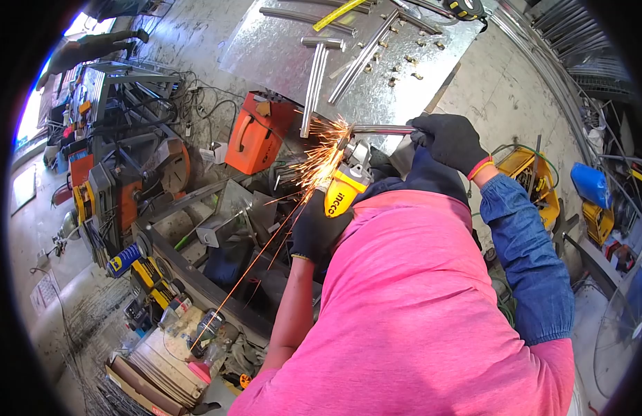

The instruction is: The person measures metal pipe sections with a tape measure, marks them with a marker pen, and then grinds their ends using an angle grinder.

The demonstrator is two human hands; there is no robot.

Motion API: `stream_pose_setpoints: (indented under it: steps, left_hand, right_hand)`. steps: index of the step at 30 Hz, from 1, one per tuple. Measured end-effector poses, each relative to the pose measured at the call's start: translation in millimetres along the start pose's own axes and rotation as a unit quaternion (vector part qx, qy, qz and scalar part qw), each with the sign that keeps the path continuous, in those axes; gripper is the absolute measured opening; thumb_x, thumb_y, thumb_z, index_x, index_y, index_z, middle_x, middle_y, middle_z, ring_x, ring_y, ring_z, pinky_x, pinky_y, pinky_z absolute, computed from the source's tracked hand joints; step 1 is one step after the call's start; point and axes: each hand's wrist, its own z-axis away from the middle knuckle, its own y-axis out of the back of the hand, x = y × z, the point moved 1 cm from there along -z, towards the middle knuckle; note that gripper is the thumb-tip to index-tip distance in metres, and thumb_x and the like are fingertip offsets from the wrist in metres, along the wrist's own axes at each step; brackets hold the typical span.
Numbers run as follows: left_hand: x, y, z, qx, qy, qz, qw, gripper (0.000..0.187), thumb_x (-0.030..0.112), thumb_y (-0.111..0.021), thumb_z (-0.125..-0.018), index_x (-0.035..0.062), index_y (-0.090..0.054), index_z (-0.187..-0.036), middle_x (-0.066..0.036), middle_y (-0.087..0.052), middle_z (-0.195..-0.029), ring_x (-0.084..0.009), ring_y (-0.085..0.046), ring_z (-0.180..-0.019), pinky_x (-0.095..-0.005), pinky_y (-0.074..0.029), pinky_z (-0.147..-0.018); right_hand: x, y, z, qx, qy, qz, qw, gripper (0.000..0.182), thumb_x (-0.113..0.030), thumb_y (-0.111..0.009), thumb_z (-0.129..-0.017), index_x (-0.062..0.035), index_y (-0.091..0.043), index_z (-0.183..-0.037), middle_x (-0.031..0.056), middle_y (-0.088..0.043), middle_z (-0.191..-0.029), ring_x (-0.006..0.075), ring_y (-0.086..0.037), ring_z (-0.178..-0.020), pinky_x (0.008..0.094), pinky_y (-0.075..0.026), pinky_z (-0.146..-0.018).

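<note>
My left hand (319, 225), in a dark glove, is closed around a yellow angle grinder (346, 187). Bright sparks (319, 156) spray leftward and down from the grinder's head. In my right hand (449, 142), also dark-gloved, is a thin shiny metal tube (383, 130), whose left end meets the grinder amid the sparks. The exact contact point is hidden by the glare. Just beyond, a T-shaped piece of metal tubes (318, 87) lies on a galvanized sheet (265, 52).
More tubes (362, 59), small metal pieces (411, 60) and a tape measure (466, 8) rest on the sheet. An orange machine (255, 139) stands left of the sparks. A blue-and-yellow can (124, 260) and cluttered tools lie lower left. Yellow equipment (532, 180) sits at right.
</note>
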Motion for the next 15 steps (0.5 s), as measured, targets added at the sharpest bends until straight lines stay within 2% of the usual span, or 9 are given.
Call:
stream_pose_setpoints:
  steps: [4, 7, 9, 13, 15]
  left_hand:
    - [-2.3, 2.0, -1.2, -0.026, -0.007, -0.050, 0.998, 0.056, 0.044, -0.090, -0.079, 0.0024, -0.064, -0.104, -0.023, -0.072, -0.091, -0.0438, -0.071, -0.084, -0.0523, -0.054, -0.070]
    - [8.7, 6.5, 0.0, -0.034, 0.019, -0.035, 0.999, 0.056, 0.045, -0.090, -0.079, 0.0028, -0.064, -0.104, -0.023, -0.072, -0.091, -0.0437, -0.071, -0.083, -0.0513, -0.054, -0.070]
    - [12.6, 6.8, 2.4, -0.030, 0.069, 0.016, 0.997, 0.056, 0.045, -0.091, -0.078, 0.0024, -0.064, -0.104, -0.023, -0.072, -0.091, -0.0425, -0.071, -0.082, -0.0500, -0.054, -0.070]
    - [2.0, 1.0, 0.7, -0.017, 0.033, 0.040, 0.999, 0.058, 0.046, -0.091, -0.078, 0.0015, -0.065, -0.103, -0.023, -0.072, -0.092, -0.0415, -0.071, -0.081, -0.0492, -0.054, -0.070]
    - [2.2, 3.0, 0.2, -0.039, 0.039, -0.008, 0.998, 0.057, 0.046, -0.091, -0.078, 0.0016, -0.065, -0.104, -0.023, -0.072, -0.091, -0.0408, -0.070, -0.080, -0.0490, -0.054, -0.070]
  right_hand:
    - [4.4, -3.4, 1.1, 0.007, 0.012, 0.005, 1.000, 0.030, -0.039, -0.072, -0.099, -0.0178, -0.082, -0.118, 0.0105, -0.081, -0.100, 0.0333, -0.076, -0.089, 0.0459, -0.059, -0.078]
    - [5.6, -6.1, 2.0, 0.028, 0.025, -0.001, 0.999, 0.030, -0.037, -0.073, -0.098, -0.0171, -0.082, -0.118, 0.0106, -0.080, -0.101, 0.0335, -0.076, -0.089, 0.0458, -0.059, -0.078]
    - [6.4, -7.0, 3.2, 0.029, 0.027, -0.005, 0.999, 0.029, -0.037, -0.073, -0.098, -0.0170, -0.082, -0.118, 0.0107, -0.080, -0.101, 0.0335, -0.076, -0.089, 0.0458, -0.059, -0.078]
    - [6.9, -7.4, 2.9, 0.034, 0.034, -0.001, 0.999, 0.029, -0.035, -0.073, -0.098, -0.0168, -0.082, -0.118, 0.0111, -0.080, -0.100, 0.0337, -0.076, -0.089, 0.0461, -0.058, -0.078]
    - [7.3, -7.7, 2.8, 0.033, 0.033, -0.003, 0.999, 0.028, -0.035, -0.073, -0.098, -0.0169, -0.082, -0.118, 0.0111, -0.080, -0.100, 0.0338, -0.075, -0.089, 0.0461, -0.058, -0.078]
